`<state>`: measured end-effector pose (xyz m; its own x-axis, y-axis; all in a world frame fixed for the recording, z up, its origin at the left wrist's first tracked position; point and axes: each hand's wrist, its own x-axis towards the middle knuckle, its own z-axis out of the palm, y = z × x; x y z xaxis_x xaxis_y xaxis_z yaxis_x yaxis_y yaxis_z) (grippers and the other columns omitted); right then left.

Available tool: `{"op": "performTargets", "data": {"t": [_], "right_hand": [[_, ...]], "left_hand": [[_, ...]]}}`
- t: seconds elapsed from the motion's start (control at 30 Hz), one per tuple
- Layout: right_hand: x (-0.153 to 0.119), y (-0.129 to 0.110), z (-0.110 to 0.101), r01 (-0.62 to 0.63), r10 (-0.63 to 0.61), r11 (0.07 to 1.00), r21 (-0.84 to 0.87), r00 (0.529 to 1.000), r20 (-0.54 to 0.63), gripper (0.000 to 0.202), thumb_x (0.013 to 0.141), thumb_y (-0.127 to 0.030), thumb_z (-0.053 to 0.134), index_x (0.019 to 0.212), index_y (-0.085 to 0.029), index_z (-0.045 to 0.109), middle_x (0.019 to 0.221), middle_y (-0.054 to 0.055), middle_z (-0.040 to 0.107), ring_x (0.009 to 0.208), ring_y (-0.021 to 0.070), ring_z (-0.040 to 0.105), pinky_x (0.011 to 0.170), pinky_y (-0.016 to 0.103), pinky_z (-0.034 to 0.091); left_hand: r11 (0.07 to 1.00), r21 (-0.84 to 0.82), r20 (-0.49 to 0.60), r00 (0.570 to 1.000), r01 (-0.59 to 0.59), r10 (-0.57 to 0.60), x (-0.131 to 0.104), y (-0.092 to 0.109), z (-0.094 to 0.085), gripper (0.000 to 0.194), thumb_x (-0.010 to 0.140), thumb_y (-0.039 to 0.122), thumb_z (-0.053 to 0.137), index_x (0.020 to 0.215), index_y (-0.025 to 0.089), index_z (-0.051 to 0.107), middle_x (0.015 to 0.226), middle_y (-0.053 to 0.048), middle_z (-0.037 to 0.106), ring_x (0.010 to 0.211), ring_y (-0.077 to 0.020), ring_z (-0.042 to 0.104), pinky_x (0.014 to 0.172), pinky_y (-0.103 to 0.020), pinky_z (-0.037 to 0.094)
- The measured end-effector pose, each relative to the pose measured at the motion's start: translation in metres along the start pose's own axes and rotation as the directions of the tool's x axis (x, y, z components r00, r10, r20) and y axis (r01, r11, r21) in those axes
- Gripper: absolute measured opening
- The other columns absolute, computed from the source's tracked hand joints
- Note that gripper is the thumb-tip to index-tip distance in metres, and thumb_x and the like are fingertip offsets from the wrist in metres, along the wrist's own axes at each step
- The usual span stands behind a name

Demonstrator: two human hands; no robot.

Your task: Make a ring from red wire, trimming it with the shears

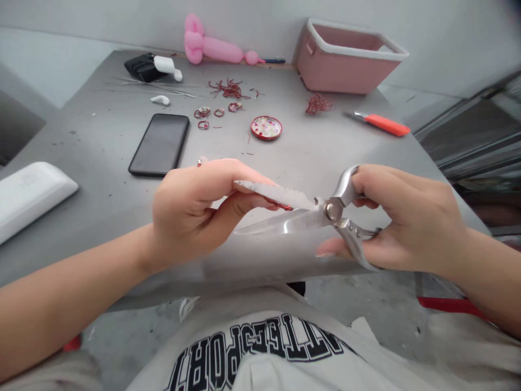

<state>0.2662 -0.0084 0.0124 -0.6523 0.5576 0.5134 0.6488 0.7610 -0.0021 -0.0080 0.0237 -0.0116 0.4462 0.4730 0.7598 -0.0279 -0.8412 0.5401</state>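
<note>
My right hand (407, 217) is closed around the handles of a pair of steel scissors (313, 214), held just above the near edge of the grey table (101, 157). The blades stand partly open and point left toward my left hand (195, 209). My left hand is pinched shut, thumb against fingers, on a short piece of red wire (283, 206) that sits between the blades close to the pivot; only a small end of the wire shows past the fingertips. The upper blade lies against the fingertips of my left hand, and the lower blade passes beneath them. Both hands work at the front margin of the table, with my lap directly below. Beyond the hands lies a bare band of table surface. Past that band, a black phone (160, 144) lies flat, left of centre. Small red wire rings (209, 115) lie near its far end, and a loose tangle of red wire (228, 88) sits further back. A round red dish (266, 128) sits near the table's centre, well apart from the scissors. To the right, a second wire tangle (318, 103) lies near a pink basket (345, 57) at the far right corner, and an orange-handled tool (382, 124) lies close to the right edge. A pink balloon (211, 46) rests along the far edge. A white case (28, 193) occupies the left edge.
</note>
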Motion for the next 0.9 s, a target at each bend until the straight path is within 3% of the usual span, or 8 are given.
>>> {"op": "performTargets", "data": {"t": [0.23,0.33,0.47,0.6,0.73,0.9], "right_hand": [[0.002,-0.002,-0.002,0.021,-0.028,0.994,-0.103,0.997,-0.066,0.047,0.092,-0.061,0.066,0.085,-0.022,0.041,0.065,-0.004,0.050,0.053,0.0081,0.040,0.048,0.023,0.034],[0.000,-0.002,-0.001,0.019,-0.029,0.990,-0.141,0.997,-0.066,0.034,0.092,-0.040,0.068,0.084,-0.023,0.040,0.064,-0.004,0.047,0.054,0.0089,0.039,0.048,0.023,0.034],[-0.005,-0.001,0.001,0.019,-0.030,0.985,-0.169,0.997,-0.064,0.025,0.081,-0.020,0.061,0.083,-0.023,0.036,0.060,-0.005,0.040,0.052,0.0097,0.036,0.047,0.023,0.031],[-0.007,-0.005,0.003,-0.037,0.035,0.989,-0.142,0.999,-0.016,0.025,0.080,-0.017,0.056,0.082,-0.024,0.032,0.059,-0.005,0.038,0.051,0.0114,0.036,0.047,0.027,0.031],[-0.007,-0.009,0.004,-0.105,0.110,0.985,-0.140,0.993,0.031,0.025,0.082,-0.020,0.053,0.079,-0.024,0.028,0.055,-0.004,0.033,0.049,0.0128,0.034,0.046,0.029,0.028],[-0.005,-0.007,0.005,-0.036,0.036,0.994,-0.102,0.999,0.002,0.031,0.079,-0.013,0.055,0.078,-0.025,0.027,0.052,-0.006,0.034,0.045,0.0106,0.032,0.042,0.028,0.020]], "left_hand": [[0.998,0.051,0.006,0.999,-0.042,0.041,-0.001,-0.006,-0.003,0.021,0.088,0.008,0.071,0.105,0.018,0.076,0.087,-0.005,0.083,0.070,-0.0142,0.074,0.058,-0.026,0.057],[0.997,0.037,0.024,0.998,-0.061,0.060,-0.001,-0.007,-0.003,0.027,0.086,0.012,0.075,0.111,0.023,0.077,0.088,-0.003,0.083,0.071,-0.0167,0.075,0.059,-0.029,0.057],[0.993,0.066,0.006,0.995,-0.101,0.101,-0.002,-0.007,-0.001,0.028,0.089,0.004,0.067,0.108,0.022,0.077,0.088,-0.004,0.082,0.071,-0.0139,0.073,0.065,-0.027,0.058],[0.979,0.084,-0.043,0.981,-0.185,0.189,-0.005,-0.012,0.004,0.019,0.092,0.009,0.066,0.106,0.016,0.076,0.088,-0.006,0.081,0.072,-0.0126,0.072,0.067,-0.025,0.059],[0.976,0.083,-0.044,0.977,-0.204,0.208,-0.007,-0.017,0.006,0.020,0.096,0.017,0.064,0.110,0.020,0.077,0.092,-0.006,0.082,0.074,-0.0147,0.075,0.068,-0.027,0.061],[0.977,0.083,-0.003,0.981,-0.194,0.195,-0.002,-0.010,0.001,0.022,0.089,0.006,0.067,0.106,0.016,0.076,0.090,-0.008,0.083,0.075,-0.0151,0.076,0.069,-0.026,0.063]]}}
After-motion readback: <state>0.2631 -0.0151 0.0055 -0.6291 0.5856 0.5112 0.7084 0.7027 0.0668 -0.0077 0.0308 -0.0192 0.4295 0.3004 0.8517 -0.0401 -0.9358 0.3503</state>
